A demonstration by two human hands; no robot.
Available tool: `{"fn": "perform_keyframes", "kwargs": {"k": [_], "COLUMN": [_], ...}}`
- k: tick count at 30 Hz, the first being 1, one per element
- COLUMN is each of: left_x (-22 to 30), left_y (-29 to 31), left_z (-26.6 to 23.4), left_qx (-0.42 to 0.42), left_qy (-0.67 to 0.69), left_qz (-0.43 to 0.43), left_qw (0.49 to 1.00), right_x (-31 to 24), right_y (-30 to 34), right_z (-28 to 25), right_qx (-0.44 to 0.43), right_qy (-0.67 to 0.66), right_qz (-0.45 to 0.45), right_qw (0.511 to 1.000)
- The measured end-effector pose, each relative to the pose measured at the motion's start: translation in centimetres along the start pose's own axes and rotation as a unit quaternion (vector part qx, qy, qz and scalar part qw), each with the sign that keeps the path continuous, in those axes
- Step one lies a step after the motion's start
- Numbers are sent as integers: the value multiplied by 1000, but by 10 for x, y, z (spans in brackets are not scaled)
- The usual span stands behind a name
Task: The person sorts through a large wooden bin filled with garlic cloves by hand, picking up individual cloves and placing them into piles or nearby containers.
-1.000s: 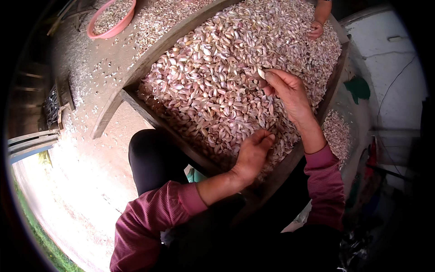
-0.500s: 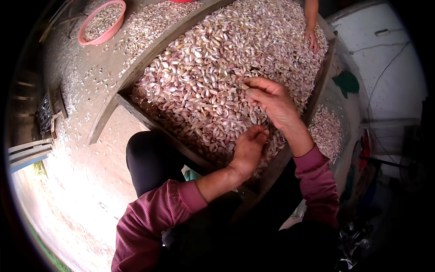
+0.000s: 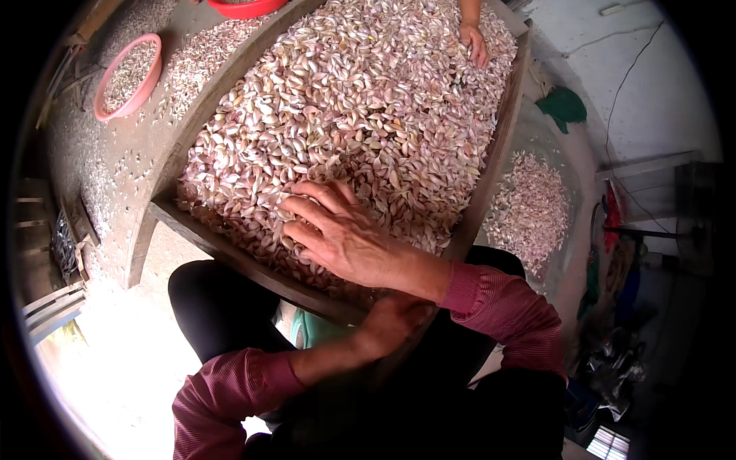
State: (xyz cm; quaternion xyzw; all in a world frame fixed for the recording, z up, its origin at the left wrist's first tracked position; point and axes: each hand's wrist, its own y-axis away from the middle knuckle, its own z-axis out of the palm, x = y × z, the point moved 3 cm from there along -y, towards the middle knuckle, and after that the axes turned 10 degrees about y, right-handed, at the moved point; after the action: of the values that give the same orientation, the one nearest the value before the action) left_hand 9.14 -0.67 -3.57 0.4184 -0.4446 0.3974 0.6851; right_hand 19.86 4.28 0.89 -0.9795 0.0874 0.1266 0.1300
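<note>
A wooden tray (image 3: 253, 268) full of loose garlic cloves (image 3: 360, 84) stands before my knees. My right hand (image 3: 337, 234) lies over the cloves near the tray's front, its fingers spread and bent, touching them. No single clove shows in its grip. Below it, partly beneath my right forearm, is my left hand (image 3: 391, 326), low at the tray's near corner. Shadow hides its fingers, so whether it holds anything does not show. On the far right of the heap rests another person's hand (image 3: 474, 44), fingers pointing down onto the cloves.
On the floor at far left sits a pink basin (image 3: 146, 88) holding cloves, with a red basin (image 3: 245, 8) farther back. Scattered cloves (image 3: 203, 65) lie along the tray's left side. To the right are a clove pile (image 3: 529, 207) and a green cloth (image 3: 563, 106).
My right hand has dropped from a raised pinch and moved left onto the cloves, opening its fingers. My left hand has drawn back toward the near corner. The whole view has shifted.
</note>
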Motion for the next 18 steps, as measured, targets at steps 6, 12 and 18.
{"fn": "perform_keyframes", "kwargs": {"k": [6,12,18], "left_x": [4,1,-43], "left_y": [-2,-10,-20], "left_z": [-2,-9,6], "left_qx": [53,35,170], "left_qy": [197,199,52], "left_qz": [-125,-158,67], "left_qw": [971,967,982], "right_x": [103,141,62], "right_y": [33,45,25], "right_z": [-17,-23,36], "right_qx": [36,119,-28], "right_qy": [114,77,24], "right_qz": [149,177,-70], "right_qw": [982,974,997]}}
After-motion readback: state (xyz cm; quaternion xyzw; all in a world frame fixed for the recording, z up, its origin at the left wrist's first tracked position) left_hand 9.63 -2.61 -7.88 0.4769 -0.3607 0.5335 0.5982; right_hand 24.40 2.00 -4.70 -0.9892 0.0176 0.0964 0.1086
